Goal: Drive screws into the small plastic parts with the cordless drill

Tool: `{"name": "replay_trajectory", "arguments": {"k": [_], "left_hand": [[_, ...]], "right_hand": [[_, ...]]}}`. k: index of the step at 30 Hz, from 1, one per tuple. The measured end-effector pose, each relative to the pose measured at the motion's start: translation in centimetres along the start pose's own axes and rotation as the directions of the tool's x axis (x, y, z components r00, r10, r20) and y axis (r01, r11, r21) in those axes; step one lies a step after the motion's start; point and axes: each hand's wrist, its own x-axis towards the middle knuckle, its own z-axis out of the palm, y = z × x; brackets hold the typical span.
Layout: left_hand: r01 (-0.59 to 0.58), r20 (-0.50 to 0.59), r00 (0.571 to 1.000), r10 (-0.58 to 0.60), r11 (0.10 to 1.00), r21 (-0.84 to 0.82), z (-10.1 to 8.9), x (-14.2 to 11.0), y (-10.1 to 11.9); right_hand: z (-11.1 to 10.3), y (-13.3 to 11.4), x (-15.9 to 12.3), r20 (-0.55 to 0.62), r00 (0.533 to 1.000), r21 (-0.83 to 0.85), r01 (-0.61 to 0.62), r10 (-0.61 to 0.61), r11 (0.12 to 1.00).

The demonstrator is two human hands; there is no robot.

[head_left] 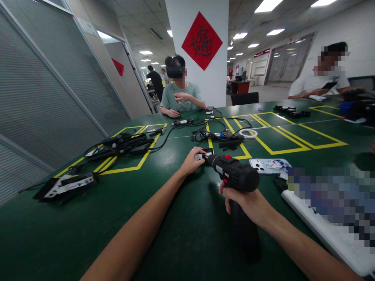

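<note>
My right hand (244, 203) is wrapped round the handle of a black cordless drill (234, 171) with red switches. The drill lies level, its chuck pointing away from me toward my left hand (193, 160). Closed fingers of that left hand hold a small white-and-black part (200, 156) low over the green table. The drill's tip meets or nearly meets this part; contact cannot be made out. A black piece (208, 151) shows just behind it. To the right of the drill lies a phone in a patterned case (269, 166).
Tangled black cables (123, 144) and a black-and-white device (68, 186) lie on the left of the green table (117, 234). More cables, tools and a white ring (248, 133) lie ahead. A white-edged device (325, 230) is at the right. Two people sit across the table.
</note>
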Motion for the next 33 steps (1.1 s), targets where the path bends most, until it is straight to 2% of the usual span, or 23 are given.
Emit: {"name": "replay_trajectory", "arguments": {"k": [20,24,33], "left_hand": [[-0.02,-0.002,1.0,0.02,1.0,-0.017,-0.06,-0.06,-0.38],[-0.01,-0.002,1.0,0.01,1.0,-0.017,-0.17,-0.04,-0.17],[0.017,-0.005,1.0,-0.018,0.999,-0.029,-0.02,0.07,-0.38]], "right_hand": [[-0.24,0.05,-0.04,-0.005,1.0,-0.01,-0.025,0.025,1.0],[-0.2,-0.12,-0.05,-0.021,0.998,0.002,-0.057,0.057,0.998],[-0.51,0.01,-0.18,-0.001,0.999,0.011,-0.048,0.048,0.999]]}}
